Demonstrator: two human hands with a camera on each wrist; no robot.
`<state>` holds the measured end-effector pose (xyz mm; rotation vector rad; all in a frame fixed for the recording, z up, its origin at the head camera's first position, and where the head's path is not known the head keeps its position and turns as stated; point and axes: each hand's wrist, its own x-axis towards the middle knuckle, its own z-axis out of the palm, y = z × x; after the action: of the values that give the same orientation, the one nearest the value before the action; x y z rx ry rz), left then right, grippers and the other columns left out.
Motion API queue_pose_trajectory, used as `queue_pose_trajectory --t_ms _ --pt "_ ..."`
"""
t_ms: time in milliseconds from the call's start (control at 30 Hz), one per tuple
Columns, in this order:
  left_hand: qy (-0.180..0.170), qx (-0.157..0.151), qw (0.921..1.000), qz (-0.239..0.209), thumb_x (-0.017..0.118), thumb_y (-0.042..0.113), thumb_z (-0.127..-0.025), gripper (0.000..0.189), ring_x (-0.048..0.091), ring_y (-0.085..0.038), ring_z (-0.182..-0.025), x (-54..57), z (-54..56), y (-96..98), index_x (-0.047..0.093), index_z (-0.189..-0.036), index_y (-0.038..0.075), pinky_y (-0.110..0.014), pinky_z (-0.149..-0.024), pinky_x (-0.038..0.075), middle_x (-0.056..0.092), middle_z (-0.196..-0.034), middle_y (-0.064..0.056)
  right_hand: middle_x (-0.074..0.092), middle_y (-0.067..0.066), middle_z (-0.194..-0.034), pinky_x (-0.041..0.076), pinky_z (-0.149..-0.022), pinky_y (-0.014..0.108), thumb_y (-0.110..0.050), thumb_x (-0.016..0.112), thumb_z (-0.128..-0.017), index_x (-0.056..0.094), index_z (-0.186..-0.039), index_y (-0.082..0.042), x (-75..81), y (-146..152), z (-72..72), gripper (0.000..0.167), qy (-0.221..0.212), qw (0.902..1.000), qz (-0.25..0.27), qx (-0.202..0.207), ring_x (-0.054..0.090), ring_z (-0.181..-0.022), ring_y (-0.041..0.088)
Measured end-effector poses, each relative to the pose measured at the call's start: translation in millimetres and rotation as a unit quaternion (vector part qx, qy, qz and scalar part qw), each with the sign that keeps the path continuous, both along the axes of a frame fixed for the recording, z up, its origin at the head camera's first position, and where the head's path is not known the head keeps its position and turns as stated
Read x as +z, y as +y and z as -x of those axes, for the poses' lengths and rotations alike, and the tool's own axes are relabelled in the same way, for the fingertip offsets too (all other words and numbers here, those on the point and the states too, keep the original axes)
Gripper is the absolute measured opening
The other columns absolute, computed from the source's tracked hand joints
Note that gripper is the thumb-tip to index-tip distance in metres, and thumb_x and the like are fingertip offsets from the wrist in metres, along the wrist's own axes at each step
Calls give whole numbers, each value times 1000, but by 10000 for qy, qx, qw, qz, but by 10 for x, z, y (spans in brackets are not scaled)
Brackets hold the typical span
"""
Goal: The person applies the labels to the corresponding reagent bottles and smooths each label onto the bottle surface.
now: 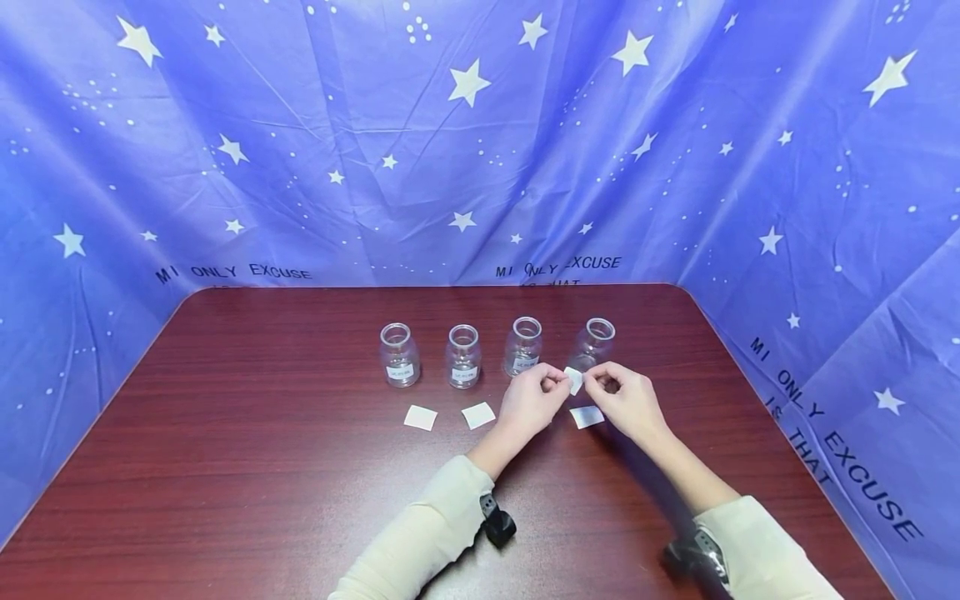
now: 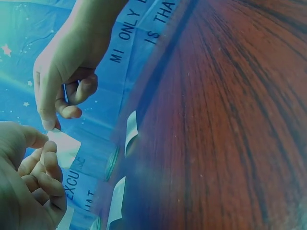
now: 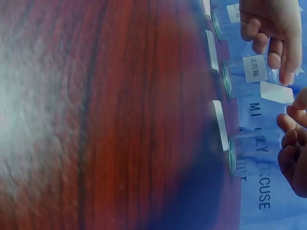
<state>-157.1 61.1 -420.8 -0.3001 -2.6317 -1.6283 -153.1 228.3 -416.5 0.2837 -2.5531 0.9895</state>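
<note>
Between my two hands, in front of the rightmost glass jar (image 1: 599, 330), is a small white label (image 1: 573, 381). My left hand (image 1: 531, 402) pinches one corner of it between thumb and finger. The right hand (image 1: 628, 402) pinches it at the opposite side. In the left wrist view the label (image 2: 65, 149) hangs tilted from both sets of fingertips, its face blank on this side. The lower part of that jar is partly covered by the label and hands. Three other glass jars stand to its left, each bearing a printed white label (image 3: 254, 68).
White paper pieces lie on the tabletop before the jars: a left one (image 1: 421, 417), a middle one (image 1: 477, 415) and one (image 1: 587, 417) below the right hand. The dark red wooden table (image 1: 247, 433) ends at a blue star-patterned curtain (image 1: 360, 125).
</note>
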Motion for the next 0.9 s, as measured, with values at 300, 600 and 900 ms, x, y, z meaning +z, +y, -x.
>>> queue_pose_trajectory --t_ms 300,600,900 --pt "34 97 9987 -490 64 24 -84 15 45 2 -45 -15 25 23 69 -89 11 -14 -51 39 63 -65 3 56 -5 -59 35 -49 14 -7 67 -79 69 -81 -7 -21 -63 -52 3 589 9980 5 211 43 -52 -2" --pt "-17 -36 9933 -1156 64 23 -86 18 63 -13 -57 -47 37 17 69 -90 5 -14 -51 40 68 -67 -9 55 -8 -59 33 -49 13 -7 69 -77 69 -80 -11 -50 -88 -70 6 986 9944 -118 355 43 -53 -1" --pt "-139 -33 9908 -1347 64 24 -86 20 67 -30 -67 -66 43 8 68 -89 4 -14 -51 41 68 -67 -10 56 -7 -62 36 -53 11 -6 70 -75 69 -81 -12 -79 -109 -93 8 1118 9922 -309 466 52 -54 10"
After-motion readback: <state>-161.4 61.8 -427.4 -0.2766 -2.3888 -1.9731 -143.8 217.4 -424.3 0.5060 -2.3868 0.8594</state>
